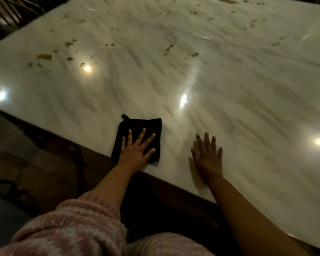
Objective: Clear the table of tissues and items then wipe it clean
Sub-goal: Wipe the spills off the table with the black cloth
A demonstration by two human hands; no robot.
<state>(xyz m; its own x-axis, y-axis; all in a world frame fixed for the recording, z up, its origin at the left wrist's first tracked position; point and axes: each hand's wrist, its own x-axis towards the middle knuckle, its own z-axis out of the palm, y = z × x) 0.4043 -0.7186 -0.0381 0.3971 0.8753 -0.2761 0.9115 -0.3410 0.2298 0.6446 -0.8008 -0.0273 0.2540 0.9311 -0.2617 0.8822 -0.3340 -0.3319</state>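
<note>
A black folded cloth (146, 126) with a small loop at its far corner lies flat near the front edge of the white marble table (192, 74). My left hand (136, 151) presses on the cloth with straight, spread fingers. My right hand (207, 159) lies flat on the bare marble a short way to the right of the cloth, fingers straight and holding nothing. Brown smears and crumbs (44, 56) dot the far left, middle and far right of the tabletop.
A dark chair back (9, 13) stands beyond the table's far left corner. Dark floor (35, 163) lies below the table's front edge. Bright lamp reflections shine on the marble. My pink fuzzy sleeve (78, 228) fills the lower left.
</note>
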